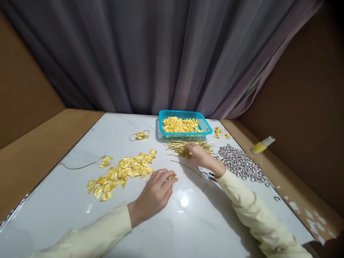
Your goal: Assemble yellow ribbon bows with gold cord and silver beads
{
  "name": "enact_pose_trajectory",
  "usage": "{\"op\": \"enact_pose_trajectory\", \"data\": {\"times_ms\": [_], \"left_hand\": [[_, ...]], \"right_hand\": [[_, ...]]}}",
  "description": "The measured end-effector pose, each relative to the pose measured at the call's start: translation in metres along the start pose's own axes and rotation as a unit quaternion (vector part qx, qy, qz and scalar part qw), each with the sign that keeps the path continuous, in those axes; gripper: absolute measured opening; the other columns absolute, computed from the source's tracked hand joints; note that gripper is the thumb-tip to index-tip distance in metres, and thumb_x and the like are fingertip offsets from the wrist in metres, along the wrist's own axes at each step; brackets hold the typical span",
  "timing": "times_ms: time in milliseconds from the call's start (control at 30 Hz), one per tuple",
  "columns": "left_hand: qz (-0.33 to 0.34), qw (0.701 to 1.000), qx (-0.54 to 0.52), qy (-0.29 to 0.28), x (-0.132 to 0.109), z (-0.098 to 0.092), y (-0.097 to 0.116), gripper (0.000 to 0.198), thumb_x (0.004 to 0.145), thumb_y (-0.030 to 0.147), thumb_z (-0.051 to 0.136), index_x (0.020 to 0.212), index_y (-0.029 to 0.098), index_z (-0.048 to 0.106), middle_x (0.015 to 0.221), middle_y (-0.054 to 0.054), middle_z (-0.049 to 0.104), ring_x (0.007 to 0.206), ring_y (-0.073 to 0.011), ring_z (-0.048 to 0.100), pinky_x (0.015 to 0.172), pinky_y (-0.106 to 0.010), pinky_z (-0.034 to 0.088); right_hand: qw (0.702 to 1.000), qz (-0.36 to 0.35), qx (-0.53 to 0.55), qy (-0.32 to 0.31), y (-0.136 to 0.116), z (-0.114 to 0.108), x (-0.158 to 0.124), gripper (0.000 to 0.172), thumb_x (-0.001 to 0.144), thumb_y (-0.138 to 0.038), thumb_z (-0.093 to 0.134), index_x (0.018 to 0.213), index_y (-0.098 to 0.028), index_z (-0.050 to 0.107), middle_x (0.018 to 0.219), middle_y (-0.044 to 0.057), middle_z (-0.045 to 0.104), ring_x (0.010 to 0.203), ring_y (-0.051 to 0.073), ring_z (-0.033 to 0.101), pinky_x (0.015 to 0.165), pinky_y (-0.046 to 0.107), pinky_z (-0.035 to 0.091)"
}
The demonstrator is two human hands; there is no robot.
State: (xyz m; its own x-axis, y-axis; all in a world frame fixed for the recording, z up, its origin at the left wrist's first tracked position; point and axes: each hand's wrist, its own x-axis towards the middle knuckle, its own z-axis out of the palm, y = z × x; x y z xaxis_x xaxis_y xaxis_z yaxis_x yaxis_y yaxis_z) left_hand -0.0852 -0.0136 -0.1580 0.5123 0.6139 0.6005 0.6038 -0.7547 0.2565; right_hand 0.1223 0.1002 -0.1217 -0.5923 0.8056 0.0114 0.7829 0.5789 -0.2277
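Observation:
My left hand is closed in a pinch above the white table. A small yellow ribbon bow with a silvery bit shows between its fingertips, mostly hidden. Left of that hand lies a loose spread of yellow satin bows. My right hand reaches to the pile of gold wire ties, fingers bent together on the strands; how many they grip is hidden. One single gold tie lies apart, between the two hands. Beneath my right wrist are small black-handled snips.
Behind the ties stands a blue basket of yellow bows. Silver beads are heaped at the right, beside a yellow-and-white tube. Ties with bows lie at the back left. Brown boards flank the table; a grey curtain hangs behind.

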Motion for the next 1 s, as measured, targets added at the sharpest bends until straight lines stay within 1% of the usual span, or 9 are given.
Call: {"op": "enact_pose_trajectory", "data": {"times_ms": [100,200,333,433,633,733,833,933,1000], "left_hand": [[0.001,1.000,-0.002,-0.006,0.001,0.000,0.000,0.029,0.084,0.001,0.041,0.104,0.016,0.057,0.104,-0.010,0.063,0.097,-0.0228,0.052,0.085,-0.039,0.045],[-0.002,1.000,-0.005,-0.012,0.003,-0.002,0.001,0.028,0.085,0.002,0.041,0.102,0.016,0.057,0.102,-0.010,0.063,0.096,-0.0225,0.053,0.084,-0.038,0.045],[-0.009,1.000,-0.015,-0.018,0.004,-0.003,0.001,0.027,0.085,0.003,0.040,0.100,0.017,0.057,0.099,-0.009,0.064,0.094,-0.0212,0.055,0.082,-0.036,0.046],[-0.010,0.999,-0.021,-0.022,0.004,-0.002,0.000,0.028,0.084,0.002,0.039,0.100,0.017,0.058,0.100,-0.009,0.064,0.094,-0.0212,0.055,0.082,-0.036,0.045],[-0.003,0.999,-0.021,-0.034,0.001,-0.005,0.002,0.030,0.083,0.000,0.040,0.098,0.016,0.059,0.104,-0.010,0.067,0.099,-0.0227,0.056,0.085,-0.039,0.043],[-0.008,0.998,-0.019,-0.056,0.009,-0.008,0.008,0.028,0.086,0.004,0.040,0.097,0.017,0.062,0.105,-0.009,0.069,0.102,-0.0232,0.057,0.086,-0.039,0.043],[-0.020,0.995,-0.016,-0.100,0.028,-0.009,0.010,0.026,0.090,0.011,0.042,0.104,0.018,0.063,0.104,-0.008,0.071,0.106,-0.0231,0.058,0.087,-0.039,0.042],[-0.021,0.989,-0.008,-0.150,0.050,-0.001,0.007,0.023,0.094,0.028,0.045,0.100,0.020,0.066,0.114,-0.009,0.068,0.115,-0.0251,0.056,0.087,-0.039,0.043],[-0.016,0.985,-0.001,-0.173,0.061,0.008,0.002,0.030,0.094,0.039,0.044,0.104,0.020,0.065,0.120,-0.011,0.066,0.120,-0.0268,0.053,0.090,-0.042,0.042]], "right_hand": [[0.998,-0.049,-0.034,0.017,-0.008,0.007,0.008,0.030,0.091,-0.030,0.055,0.118,-0.016,0.055,0.119,0.009,0.057,0.100,0.021,0.060,0.084,0.042,0.051],[0.995,-0.075,-0.059,0.017,-0.007,0.007,0.017,0.030,0.091,-0.030,0.055,0.118,-0.015,0.055,0.118,0.009,0.058,0.100,0.021,0.060,0.084,0.041,0.052],[0.994,-0.085,-0.073,0.021,0.002,0.002,0.018,0.031,0.091,-0.030,0.055,0.118,-0.015,0.055,0.118,0.009,0.058,0.099,0.021,0.060,0.083,0.041,0.052],[0.993,-0.095,-0.067,0.026,0.003,0.005,0.015,0.030,0.092,-0.030,0.055,0.118,-0.016,0.055,0.118,0.009,0.058,0.100,0.021,0.060,0.084,0.042,0.052],[0.996,-0.071,0.001,0.062,0.010,0.008,0.021,0.030,0.091,-0.030,0.055,0.118,-0.016,0.055,0.118,0.009,0.058,0.100,0.021,0.060,0.083,0.041,0.052],[0.993,-0.044,0.065,0.094,0.018,-0.003,0.019,0.031,0.091,-0.030,0.055,0.118,-0.015,0.055,0.117,0.009,0.058,0.099,0.021,0.060,0.082,0.041,0.052],[0.982,-0.015,0.138,0.127,0.024,-0.019,0.012,0.030,0.091,-0.030,0.055,0.117,-0.015,0.055,0.115,0.008,0.059,0.097,0.020,0.061,0.081,0.040,0.053],[0.960,0.015,0.216,0.178,0.028,-0.037,0.004,0.028,0.092,-0.031,0.055,0.114,-0.014,0.056,0.112,0.008,0.060,0.094,0.019,0.062,0.079,0.039,0.053],[0.936,0.036,0.273,0.221,0.031,-0.050,-0.001,0.023,0.090,-0.032,0.057,0.103,-0.013,0.061,0.102,0.006,0.064,0.088,0.018,0.063,0.077,0.037,0.053]]}}
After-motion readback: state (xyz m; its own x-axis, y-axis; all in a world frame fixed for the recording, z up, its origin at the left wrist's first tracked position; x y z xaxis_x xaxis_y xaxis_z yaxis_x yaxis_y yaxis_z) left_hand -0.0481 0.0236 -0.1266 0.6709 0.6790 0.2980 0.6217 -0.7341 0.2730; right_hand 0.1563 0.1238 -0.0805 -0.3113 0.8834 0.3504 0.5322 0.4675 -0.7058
